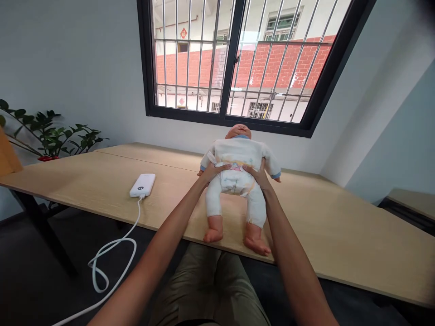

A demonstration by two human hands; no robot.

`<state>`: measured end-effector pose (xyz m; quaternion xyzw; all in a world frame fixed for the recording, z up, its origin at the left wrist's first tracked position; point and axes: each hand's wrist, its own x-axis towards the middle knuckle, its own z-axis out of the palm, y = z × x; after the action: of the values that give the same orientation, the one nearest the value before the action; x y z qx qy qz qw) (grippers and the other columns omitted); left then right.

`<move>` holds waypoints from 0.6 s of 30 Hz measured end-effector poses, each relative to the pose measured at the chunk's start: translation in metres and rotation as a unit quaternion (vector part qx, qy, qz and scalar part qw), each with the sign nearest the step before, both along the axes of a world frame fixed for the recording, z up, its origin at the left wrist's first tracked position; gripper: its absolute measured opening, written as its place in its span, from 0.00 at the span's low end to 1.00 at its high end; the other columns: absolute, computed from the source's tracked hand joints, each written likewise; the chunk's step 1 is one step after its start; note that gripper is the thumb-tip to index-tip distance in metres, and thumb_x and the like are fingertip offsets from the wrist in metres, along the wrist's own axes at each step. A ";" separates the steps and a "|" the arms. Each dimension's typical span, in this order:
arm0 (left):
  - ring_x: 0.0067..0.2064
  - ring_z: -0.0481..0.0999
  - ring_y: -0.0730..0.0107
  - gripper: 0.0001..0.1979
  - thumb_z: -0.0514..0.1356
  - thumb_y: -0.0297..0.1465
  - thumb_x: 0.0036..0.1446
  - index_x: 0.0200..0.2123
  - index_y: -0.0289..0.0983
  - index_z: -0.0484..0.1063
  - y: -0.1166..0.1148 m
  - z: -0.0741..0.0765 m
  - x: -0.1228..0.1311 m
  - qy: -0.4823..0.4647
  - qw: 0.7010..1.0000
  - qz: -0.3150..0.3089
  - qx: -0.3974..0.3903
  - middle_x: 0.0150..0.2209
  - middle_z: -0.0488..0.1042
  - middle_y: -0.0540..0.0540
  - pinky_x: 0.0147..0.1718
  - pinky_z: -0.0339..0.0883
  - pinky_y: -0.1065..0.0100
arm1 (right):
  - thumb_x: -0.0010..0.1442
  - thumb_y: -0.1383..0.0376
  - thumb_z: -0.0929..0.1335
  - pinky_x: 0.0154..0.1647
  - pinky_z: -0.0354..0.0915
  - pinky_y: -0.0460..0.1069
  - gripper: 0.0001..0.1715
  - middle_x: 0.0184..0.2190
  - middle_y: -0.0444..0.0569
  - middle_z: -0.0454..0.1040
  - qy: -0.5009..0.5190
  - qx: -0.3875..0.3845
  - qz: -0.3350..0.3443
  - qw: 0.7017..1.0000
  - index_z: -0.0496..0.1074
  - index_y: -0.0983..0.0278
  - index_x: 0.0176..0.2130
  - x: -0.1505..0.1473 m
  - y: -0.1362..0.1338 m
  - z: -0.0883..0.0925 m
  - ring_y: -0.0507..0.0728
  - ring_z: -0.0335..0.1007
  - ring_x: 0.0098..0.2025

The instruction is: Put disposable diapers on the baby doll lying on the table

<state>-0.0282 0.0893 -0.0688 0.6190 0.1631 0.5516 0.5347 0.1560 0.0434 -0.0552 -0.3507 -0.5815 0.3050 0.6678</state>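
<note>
A baby doll (239, 151) in a white top with blue collar and cuffs lies on its back on the wooden table, its bare feet towards me near the front edge. Around its hips is a white diaper (235, 181) with a coloured waistband. My left hand (214, 171) grips the doll's waist on the left side, thumb across the waistband. On the opposite side my right hand (257, 174) holds the waist in the same way, its thumb also on the band. The fingers of both hands are largely hidden along the doll's sides.
A white power bank (143, 184) lies on the table (340, 222) to the left, its white cable (133, 246) looping down over the front edge. A leafy plant (50, 136) stands at the far left. Behind the table is a barred window (224, 118).
</note>
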 end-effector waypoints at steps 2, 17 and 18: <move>0.56 0.73 0.55 0.27 0.66 0.32 0.52 0.54 0.30 0.66 -0.018 0.015 -0.005 -0.022 0.999 -0.026 0.025 0.56 0.72 0.40 0.53 0.69 0.58 | 0.43 0.56 0.78 0.51 0.70 0.52 0.63 0.60 0.54 0.64 0.021 0.035 0.014 0.999 0.44 0.57 0.66 -0.005 -0.015 0.014 0.60 0.69 0.56; 0.48 0.79 0.50 0.34 0.73 0.37 0.37 0.52 0.46 0.73 -0.192 -0.076 -0.064 0.216 0.963 0.135 0.085 0.46 0.79 0.43 0.43 0.78 0.59 | 0.45 0.42 0.73 0.65 0.58 0.59 0.40 0.47 0.51 0.77 0.098 -0.158 -0.246 0.951 0.74 0.61 0.51 -0.006 -0.172 -0.083 0.66 0.64 0.61; 0.45 0.80 0.52 0.31 0.72 0.35 0.40 0.52 0.46 0.73 -0.195 -0.086 -0.061 0.199 0.965 0.143 0.097 0.44 0.80 0.43 0.40 0.78 0.60 | 0.41 0.41 0.74 0.67 0.56 0.60 0.40 0.47 0.51 0.77 0.096 -0.162 -0.257 0.948 0.75 0.61 0.48 -0.003 -0.178 -0.098 0.67 0.61 0.63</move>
<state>-0.0890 -0.1058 -0.1551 0.7355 0.2986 0.5015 0.3441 0.1534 -0.1341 -0.1532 -0.5607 -0.3476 0.2458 0.7102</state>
